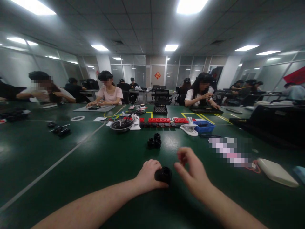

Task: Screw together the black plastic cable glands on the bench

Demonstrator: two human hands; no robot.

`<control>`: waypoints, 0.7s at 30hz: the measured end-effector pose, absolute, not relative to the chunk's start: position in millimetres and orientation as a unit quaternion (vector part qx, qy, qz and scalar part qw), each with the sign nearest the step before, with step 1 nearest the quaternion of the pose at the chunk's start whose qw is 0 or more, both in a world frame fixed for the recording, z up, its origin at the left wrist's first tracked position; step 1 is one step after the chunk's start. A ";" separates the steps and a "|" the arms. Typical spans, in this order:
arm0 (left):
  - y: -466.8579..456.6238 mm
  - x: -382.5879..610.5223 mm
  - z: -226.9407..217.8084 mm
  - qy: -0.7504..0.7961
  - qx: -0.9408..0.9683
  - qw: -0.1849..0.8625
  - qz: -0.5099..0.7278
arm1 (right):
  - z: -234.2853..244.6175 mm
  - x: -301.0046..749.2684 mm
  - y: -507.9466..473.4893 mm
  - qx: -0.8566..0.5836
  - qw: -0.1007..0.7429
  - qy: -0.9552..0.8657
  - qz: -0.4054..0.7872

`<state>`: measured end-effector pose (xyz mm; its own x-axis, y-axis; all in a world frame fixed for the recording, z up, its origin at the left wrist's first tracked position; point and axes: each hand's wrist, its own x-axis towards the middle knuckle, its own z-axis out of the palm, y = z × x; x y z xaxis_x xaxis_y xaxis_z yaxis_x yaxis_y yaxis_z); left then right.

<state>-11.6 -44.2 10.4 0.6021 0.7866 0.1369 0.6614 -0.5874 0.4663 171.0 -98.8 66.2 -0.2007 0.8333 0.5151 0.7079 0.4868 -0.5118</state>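
My left hand [150,175] is closed round a small black cylindrical part [163,174], held just above the green table [95,165]. Close to its right, my right hand [193,173] hovers with curled fingers that are apart, thumb pointing toward the black part, holding nothing I can see. A little farther out on the table lies a cluster of similar black round parts [154,141].
Farther back are red strips [159,120], a blue tray [204,126], a white clamp-like tool [189,128], a dark round dish [121,125] and a black tray [160,109]. A white box [276,171] lies at right. Other people sit working across the table.
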 end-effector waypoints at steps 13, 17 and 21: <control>-41.3 -8.6 7.4 0.416 0.871 0.197 0.174 | 24.3 158.8 -73.8 -0.501 0.181 -0.845 0.034; -40.1 -7.7 6.9 0.421 0.869 0.202 0.161 | 19.0 166.4 -70.2 -0.435 0.257 -0.862 0.032; -39.5 -7.8 7.1 0.423 0.868 0.203 0.163 | 17.1 172.3 -69.3 -0.391 0.374 -0.839 0.054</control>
